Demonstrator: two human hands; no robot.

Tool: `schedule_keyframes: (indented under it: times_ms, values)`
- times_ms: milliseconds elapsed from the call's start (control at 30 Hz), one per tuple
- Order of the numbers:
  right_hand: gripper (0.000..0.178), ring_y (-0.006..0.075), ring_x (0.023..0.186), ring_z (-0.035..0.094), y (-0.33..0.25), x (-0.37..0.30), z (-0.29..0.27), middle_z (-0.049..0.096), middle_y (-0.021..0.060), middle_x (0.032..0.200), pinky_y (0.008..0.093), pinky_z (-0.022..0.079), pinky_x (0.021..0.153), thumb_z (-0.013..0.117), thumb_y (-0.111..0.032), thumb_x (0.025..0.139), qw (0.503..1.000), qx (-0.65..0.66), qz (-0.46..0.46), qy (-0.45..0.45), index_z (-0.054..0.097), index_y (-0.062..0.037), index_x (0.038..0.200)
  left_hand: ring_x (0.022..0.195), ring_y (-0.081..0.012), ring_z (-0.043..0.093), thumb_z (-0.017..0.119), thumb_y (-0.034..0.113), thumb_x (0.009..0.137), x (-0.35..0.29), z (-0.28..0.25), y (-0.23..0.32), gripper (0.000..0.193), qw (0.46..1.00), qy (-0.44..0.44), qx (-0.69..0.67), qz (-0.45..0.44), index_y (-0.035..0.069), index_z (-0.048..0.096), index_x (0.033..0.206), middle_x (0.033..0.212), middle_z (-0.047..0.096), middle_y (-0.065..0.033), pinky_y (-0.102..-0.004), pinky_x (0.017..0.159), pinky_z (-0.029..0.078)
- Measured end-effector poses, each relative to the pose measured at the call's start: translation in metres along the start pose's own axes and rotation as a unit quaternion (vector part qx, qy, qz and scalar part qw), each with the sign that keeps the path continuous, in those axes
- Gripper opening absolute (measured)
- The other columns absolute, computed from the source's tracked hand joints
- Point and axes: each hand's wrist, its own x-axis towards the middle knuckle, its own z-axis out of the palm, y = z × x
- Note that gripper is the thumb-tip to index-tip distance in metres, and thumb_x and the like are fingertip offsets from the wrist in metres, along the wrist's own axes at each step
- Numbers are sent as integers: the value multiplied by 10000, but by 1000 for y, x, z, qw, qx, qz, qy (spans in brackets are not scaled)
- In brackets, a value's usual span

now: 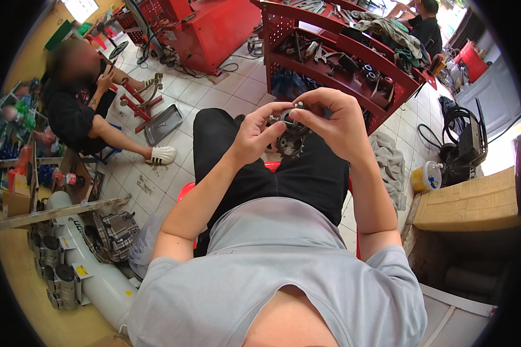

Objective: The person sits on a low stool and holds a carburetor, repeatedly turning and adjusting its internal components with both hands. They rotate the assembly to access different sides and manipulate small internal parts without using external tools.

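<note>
Above my knees, both hands hold a small dark metal mechanical part (pixel 290 146) with a toothed, gear-like lower end and a lighter ring at its top. My left hand (pixel 257 134) grips its left side, thumb stretched across toward the ring. From the right, my right hand (pixel 333 122) pinches the upper edge between thumb and curled fingers. A small bolt-like end (pixel 298 105) sticks up between the two hands. Fingers hide much of the part, so its exact kind cannot be told. Below it are my black trousers (pixel 243 173) and a bit of a red seat (pixel 186 189).
Ahead stands a red tool cart (pixel 344 69) loaded with tools and rags. At left a seated person (pixel 75 104) holds a phone, near a grey metal tray (pixel 164 124). A grey cloth (pixel 386 165) and a yellow-and-white bucket (pixel 427 176) lie to the right. A white cylinder (pixel 98 272) is at lower left.
</note>
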Motion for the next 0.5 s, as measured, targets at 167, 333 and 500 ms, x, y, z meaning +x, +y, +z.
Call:
schedule_keyframes:
  times_ms: [167,333,500]
  values:
    - [201,56,592,481,3,0,-2,606,22,674,237,392,522,787,-132,820,1000,2,20,13,716,29,916,791,-72,633,559,87,980,2,2,9,336,999,14,-36,-6,-16,521,1298,1075,647,-75,-195,571,524]
    - [205,30,619,490,3,1,-6,617,-1,696,213,389,527,778,-129,840,999,17,32,31,714,34,948,706,-102,662,540,66,995,4,-10,-1,207,998,41,-53,-6,-41,541,1171,1026,659,-117,-214,553,529]
    - [200,27,607,474,3,1,-6,603,-6,689,212,377,520,781,-133,839,998,31,45,26,715,27,941,630,-117,664,529,53,998,4,-11,-1,163,998,49,-38,-10,-46,552,1126,968,665,-111,-209,536,524]
